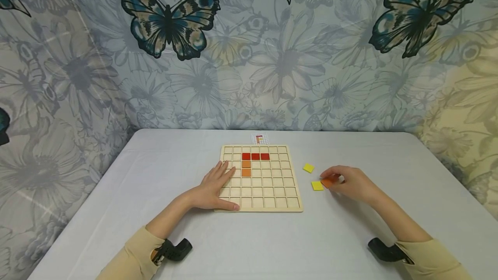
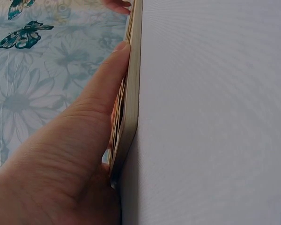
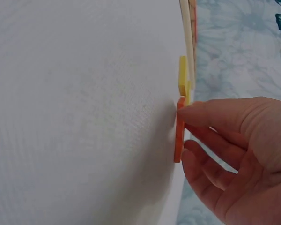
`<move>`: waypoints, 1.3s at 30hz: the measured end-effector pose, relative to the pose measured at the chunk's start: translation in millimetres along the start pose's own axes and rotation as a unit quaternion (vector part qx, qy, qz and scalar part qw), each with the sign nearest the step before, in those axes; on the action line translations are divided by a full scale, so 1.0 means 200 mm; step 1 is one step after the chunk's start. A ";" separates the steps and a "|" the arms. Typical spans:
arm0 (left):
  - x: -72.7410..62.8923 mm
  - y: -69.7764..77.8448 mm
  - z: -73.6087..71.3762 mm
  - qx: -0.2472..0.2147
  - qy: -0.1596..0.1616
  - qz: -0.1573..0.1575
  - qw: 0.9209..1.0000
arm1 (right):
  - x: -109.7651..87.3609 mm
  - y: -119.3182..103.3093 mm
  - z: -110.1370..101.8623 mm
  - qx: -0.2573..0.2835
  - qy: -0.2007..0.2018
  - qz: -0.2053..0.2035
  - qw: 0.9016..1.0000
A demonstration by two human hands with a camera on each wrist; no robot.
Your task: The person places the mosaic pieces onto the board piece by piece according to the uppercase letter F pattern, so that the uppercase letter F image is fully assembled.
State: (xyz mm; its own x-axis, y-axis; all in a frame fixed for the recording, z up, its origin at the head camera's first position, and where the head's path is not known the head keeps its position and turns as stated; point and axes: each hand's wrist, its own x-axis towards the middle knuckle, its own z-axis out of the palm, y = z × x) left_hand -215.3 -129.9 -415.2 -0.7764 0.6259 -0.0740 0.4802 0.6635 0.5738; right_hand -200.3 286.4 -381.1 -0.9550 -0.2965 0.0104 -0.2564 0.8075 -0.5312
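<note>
White desk [image 1: 264,245], butterfly-print backdrop [image 1: 285,62] beyond grid board [image 1: 268,191]; left grip [image 1: 212,190] spread on it, right grip [image 1: 355,183] pinching orange tile [image 1: 326,183].

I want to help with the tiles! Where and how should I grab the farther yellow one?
Probably pinch two opposite edges of the farther yellow tile with thumb and finger, from above, on the side near the right hand. It lies flat and thin on the table, so its edges seem easiest; no other tile touches them.
</note>
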 end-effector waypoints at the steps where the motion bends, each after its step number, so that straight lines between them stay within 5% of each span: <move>1: 0.00 0.00 0.00 -0.001 0.000 0.000 1.000 | 0.00 0.00 0.00 0.001 0.000 0.000 1.000; 14: 0.00 0.00 0.00 -0.001 0.001 0.000 1.000 | 0.02 0.00 0.03 -0.007 0.012 0.018 1.000; 30: -0.01 0.01 0.00 0.003 -0.001 0.000 1.000 | 0.02 0.01 0.04 -0.014 0.054 -0.013 0.998; 39: 0.00 -0.01 0.01 0.004 0.000 0.000 1.000 | 0.02 -0.02 0.05 0.021 0.060 -0.001 0.998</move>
State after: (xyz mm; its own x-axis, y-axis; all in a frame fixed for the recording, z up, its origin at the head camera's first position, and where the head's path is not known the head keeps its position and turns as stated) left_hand -215.5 -130.2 -416.9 -0.7761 0.6263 -0.0742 0.4834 0.6663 0.5677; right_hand -202.2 277.1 -388.5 -0.9661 -0.2324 0.1123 -0.2544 0.7838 -0.5665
